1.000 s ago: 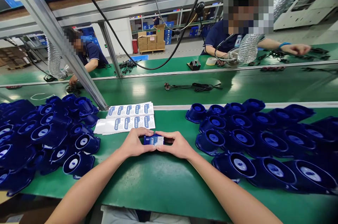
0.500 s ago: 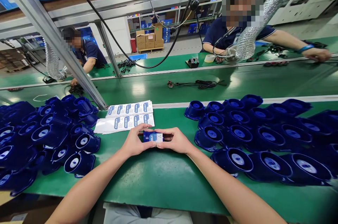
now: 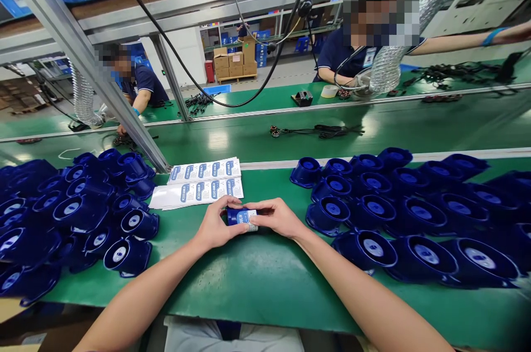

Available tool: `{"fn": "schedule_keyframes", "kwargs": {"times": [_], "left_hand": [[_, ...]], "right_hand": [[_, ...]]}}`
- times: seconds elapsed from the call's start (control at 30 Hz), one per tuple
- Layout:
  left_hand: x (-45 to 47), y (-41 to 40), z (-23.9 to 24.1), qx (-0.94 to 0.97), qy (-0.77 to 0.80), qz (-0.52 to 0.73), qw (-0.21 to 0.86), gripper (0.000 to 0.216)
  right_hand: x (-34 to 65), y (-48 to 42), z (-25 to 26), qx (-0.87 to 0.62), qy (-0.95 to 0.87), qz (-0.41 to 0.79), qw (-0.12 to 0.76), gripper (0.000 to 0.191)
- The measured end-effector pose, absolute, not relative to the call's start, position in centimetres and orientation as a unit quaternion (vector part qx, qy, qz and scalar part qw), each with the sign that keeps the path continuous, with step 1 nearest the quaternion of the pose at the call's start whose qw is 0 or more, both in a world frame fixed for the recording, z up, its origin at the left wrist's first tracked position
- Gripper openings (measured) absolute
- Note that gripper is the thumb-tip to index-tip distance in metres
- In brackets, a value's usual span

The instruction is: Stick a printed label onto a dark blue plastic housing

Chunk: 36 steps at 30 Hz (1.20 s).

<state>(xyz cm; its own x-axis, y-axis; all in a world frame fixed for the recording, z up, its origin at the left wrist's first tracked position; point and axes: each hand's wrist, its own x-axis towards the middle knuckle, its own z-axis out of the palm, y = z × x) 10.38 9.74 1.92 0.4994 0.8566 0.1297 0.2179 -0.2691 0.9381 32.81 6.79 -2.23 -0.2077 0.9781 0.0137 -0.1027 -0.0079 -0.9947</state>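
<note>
Between my two hands, just above the green worktable [image 3: 249, 285], is a dark blue plastic housing [image 3: 234, 216] with a blue-and-white printed label [image 3: 251, 218] on its side. My left hand [image 3: 218, 223] is wrapped around the housing's left end, thumb in front and fingers behind. At the label's right part, my right hand [image 3: 279, 218] grips the housing with its thumb on the label. The far side of the housing is hidden by my fingers. Behind my left hand lie label sheets [image 3: 203, 183] printed with rows of similar labels.
Many blue housings [image 3: 78, 208] crowd the left side, and more housings [image 3: 375, 208] stand in rows on the right. Beyond a metal rail runs a green conveyor [image 3: 249, 144] carrying a cable bundle [image 3: 327, 130]. Two people work across it. A black cable [image 3: 249, 103] hangs overhead.
On the housing, my right thumb has shifted slightly and the label has turned a little. The cable bundle has moved right on the conveyor. A person opposite has raised an outstretched arm.
</note>
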Motion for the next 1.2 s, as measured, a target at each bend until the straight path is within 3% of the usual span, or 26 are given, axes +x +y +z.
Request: {"fn": "schedule_keyframes", "kwargs": {"times": [0.33,0.53,0.63,0.73,0.8,1.2], "left_hand": [[11.8,9.2,2.1,0.707,0.416,0.353,0.450,0.035],[12.4,9.6,2.0,0.706,0.427,0.381,0.417,0.017],[12.5,10.3,1.8,0.697,0.425,0.401,0.415,0.019],[12.4,10.3,1.4,0.691,0.414,0.423,0.415,0.027],[12.3,9.9,1.1,0.693,0.400,0.434,0.415,0.035],[11.6,9.8,-0.9,0.723,0.307,0.464,0.409,0.039]], "right_hand": [[31.9,7.2,-2.5,-0.484,-0.511,0.513,0.492,0.032],[31.7,6.9,-1.9,-0.497,-0.553,0.458,0.487,0.040],[31.7,5.9,-1.1,-0.470,-0.598,0.453,0.466,0.038],[31.2,4.9,-0.8,-0.486,-0.647,0.381,0.447,0.063],[30.9,4.9,-0.9,-0.510,-0.661,0.332,0.440,0.056],[30.5,6.5,-1.9,-0.462,-0.520,0.537,0.476,0.062]]}}
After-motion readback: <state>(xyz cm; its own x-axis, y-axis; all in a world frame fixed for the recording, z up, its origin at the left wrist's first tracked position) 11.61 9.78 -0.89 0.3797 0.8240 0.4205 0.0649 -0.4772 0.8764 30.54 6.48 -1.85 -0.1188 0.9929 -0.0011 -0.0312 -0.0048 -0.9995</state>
